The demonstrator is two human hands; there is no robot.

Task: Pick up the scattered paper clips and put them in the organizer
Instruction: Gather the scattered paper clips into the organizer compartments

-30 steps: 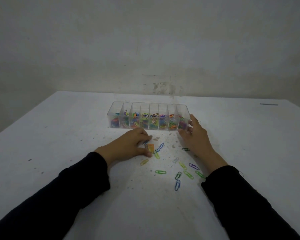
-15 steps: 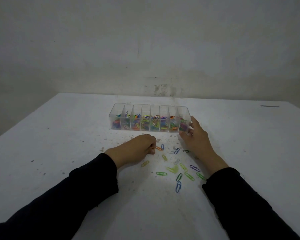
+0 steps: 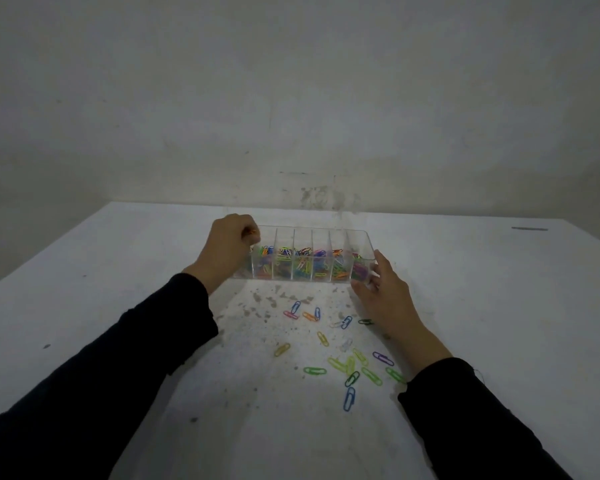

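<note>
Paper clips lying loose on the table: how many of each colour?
Green or lime clips: 7
Blue clips: 5
Yellow clips: 2
White clips: 2
Pink clips: 1
Orange clips: 1
Purple clips: 1
Total: 19

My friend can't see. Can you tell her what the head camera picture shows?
The left hand holds an orange paper clip over the left end of a clear organizer. The right hand steadies its right end. Colorful paper clips lie scattered on the white table.
</note>
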